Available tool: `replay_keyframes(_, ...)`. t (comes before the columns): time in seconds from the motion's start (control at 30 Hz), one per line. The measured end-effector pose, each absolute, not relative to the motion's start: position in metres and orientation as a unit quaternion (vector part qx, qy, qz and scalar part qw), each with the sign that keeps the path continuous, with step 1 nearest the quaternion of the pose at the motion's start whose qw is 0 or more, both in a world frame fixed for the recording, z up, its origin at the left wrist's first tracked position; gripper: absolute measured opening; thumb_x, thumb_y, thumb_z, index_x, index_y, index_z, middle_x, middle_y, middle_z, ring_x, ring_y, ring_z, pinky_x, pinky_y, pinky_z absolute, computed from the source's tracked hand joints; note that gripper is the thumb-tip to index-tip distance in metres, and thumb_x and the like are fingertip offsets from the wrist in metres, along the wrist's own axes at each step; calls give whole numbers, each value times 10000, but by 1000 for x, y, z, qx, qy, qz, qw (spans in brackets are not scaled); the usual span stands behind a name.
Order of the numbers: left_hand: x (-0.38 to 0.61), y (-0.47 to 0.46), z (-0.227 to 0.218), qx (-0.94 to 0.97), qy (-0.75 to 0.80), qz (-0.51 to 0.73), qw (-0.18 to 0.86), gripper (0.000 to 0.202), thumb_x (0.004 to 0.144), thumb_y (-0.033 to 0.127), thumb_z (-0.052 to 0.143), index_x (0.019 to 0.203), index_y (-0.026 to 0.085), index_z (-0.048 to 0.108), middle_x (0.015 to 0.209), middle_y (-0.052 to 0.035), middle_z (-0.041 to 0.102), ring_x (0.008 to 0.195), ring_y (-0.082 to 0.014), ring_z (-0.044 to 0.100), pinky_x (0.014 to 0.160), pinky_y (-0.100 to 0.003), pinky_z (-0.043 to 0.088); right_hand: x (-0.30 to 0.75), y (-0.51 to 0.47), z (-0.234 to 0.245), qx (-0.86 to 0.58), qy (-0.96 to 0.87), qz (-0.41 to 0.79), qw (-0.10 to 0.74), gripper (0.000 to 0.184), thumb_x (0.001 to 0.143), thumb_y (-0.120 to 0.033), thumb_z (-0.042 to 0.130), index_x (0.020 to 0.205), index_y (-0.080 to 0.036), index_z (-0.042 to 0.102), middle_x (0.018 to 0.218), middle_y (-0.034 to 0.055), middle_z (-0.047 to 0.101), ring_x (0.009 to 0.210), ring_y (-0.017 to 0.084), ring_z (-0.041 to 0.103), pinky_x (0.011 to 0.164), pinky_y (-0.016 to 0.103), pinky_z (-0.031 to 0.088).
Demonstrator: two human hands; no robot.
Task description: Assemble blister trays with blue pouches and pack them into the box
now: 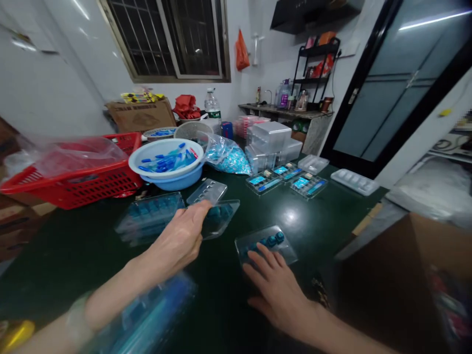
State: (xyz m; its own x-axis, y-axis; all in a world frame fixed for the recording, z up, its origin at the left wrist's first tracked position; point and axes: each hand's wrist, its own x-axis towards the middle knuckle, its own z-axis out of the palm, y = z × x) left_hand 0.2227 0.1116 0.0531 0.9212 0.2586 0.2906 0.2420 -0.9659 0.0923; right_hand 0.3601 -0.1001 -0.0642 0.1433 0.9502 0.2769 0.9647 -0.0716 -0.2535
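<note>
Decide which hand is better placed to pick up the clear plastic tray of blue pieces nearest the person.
Right, probably. The right hand has its fingers resting on that clear plastic tray of blue pieces, while the left hand is occupied touching another clear tray farther left.

Left hand (180, 241), grip on a clear tray (221, 219); right hand (276, 290) flat on second tray (267, 242).
</note>
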Motion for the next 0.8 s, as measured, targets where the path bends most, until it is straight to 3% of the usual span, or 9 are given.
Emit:
replay_keyframes(0.17, 251, 65, 35, 978, 155, 138, 25, 604, 677, -19, 358, 1259, 141, 339, 1124, -121, 531, 964, -241, 536, 823, -381, 418, 382, -97, -92, -766, -606, -74, 203, 207, 848, -219, 510, 1048, -217, 564, 1230, 58, 539, 1280, 273, 317, 943, 441, 325)
replay_keyframes(0.5, 269, 30, -10, 972, 228, -54, 32, 546, 635, -22, 445, 1177, 45, 439, 1229, -215, 485, 1076, -314, 493, 867, -455, 396, 496, -131, -108, -791, -539, -189, 217, 190, 853, -219, 513, 999, -200, 632, 1093, 61, 629, 1172, 302, 445, 887, 422, 365)
replay_keyframes(0.6, 267, 38, -10, 971, 222, -72, 54, 565, 679, 112, 546, 1229, 102, 413, 1266, -177, 471, 1126, -311, 464, 928, -477, 374, 496, -133, -109, -792, -529, -197, 232, 244, 843, -250, 530, 1062, -172, 606, 1126, 87, 603, 1169, 308, 437, 897, 429, 370)
replay_keyframes(0.7, 261, 50, -10, 968, 189, -95, 131, 778, 644, 381, 676, 1309, 140, 353, 1332, -162, 419, 1209, -328, 388, 997, -500, 326, 482, -132, -103, -784, -529, -188, 264, 286, 854, -259, 512, 1114, -155, 569, 1151, 103, 577, 1168, 291, 432, 922, 430, 363)
replay_keyframes(0.8, 258, 63, -10, 963, 163, -93, 196, 665, 733, 384, 603, 1313, 144, 381, 1359, -143, 404, 1244, -293, 363, 1030, -455, 312, 463, -125, -90, -762, -546, -165, 308, 269, 865, -235, 492, 1114, -159, 559, 1144, 103, 570, 1147, 267, 446, 924, 418, 368)
